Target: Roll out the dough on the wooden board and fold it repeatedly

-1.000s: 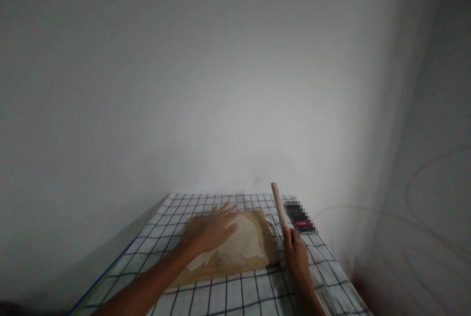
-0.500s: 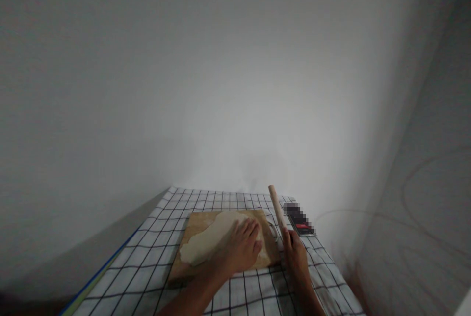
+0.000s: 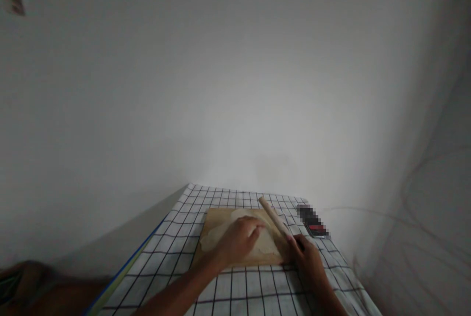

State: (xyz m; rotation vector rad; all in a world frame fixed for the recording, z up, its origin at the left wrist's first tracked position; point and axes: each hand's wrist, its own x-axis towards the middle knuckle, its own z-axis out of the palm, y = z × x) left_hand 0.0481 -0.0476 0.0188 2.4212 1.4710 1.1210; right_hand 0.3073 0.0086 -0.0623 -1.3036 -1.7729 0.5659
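A thin, pale sheet of rolled dough [image 3: 217, 233] with an uneven outline lies on a wooden board [image 3: 214, 216]. Over the middle of the dough is my left hand [image 3: 241, 238], its fingers bent and drawn together, pointing right. Whatever its fingertips may hold is too small to tell, and the hand covers part of the sheet. My right hand [image 3: 307, 257] is wrapped round the near end of a wooden rolling pin [image 3: 274, 218]. The pin slants away to the left across the board's right side, its far end near the back edge.
A checked cloth [image 3: 243, 291] covers the table. To the right of the board lies a dark, partly pixelated flat object [image 3: 315, 226] with a red patch. A pale wall [image 3: 235, 85] rises behind the table, and another wall is at the right.
My left hand has gone from lying spread on the dough to bent, gathered fingers. The rolling pin has tilted left over the board with my right hand. The view has shifted slightly left.
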